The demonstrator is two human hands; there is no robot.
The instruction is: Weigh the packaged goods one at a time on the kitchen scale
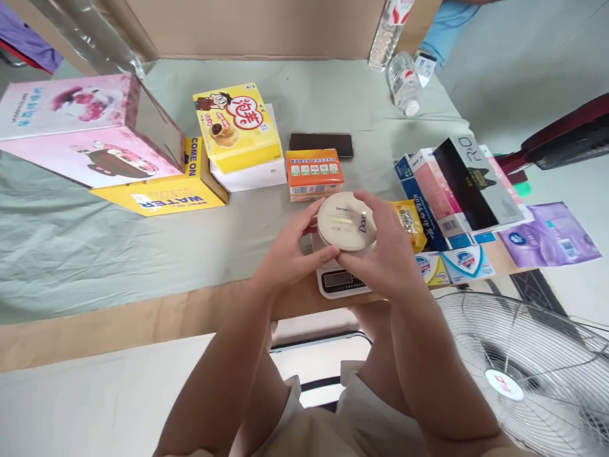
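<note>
Both my hands hold a round, cream-coloured Dove jar [345, 222] by its sides, its lid tilted up toward me. My left hand [295, 244] grips the left edge, thumb at the front. On the opposite edge my right hand [385, 244] is closed, its thumb meeting the left one. Under the jar is a white digital kitchen scale [328, 292], partly hidden by my hands; whether the jar touches it I cannot tell. Just behind the jar sits an orange box [314, 171], with a dark phone [328, 145] beyond it.
At left stand a pink box [95, 143], a yellow WATER box [181, 193] and a yellow snack box [238, 127]. To the right are stacked boxes [469, 184], soap boxes [469, 262] and a purple packet [552, 235]. Plastic bottles [404, 82] lie behind; a fan [523, 368] stands front right.
</note>
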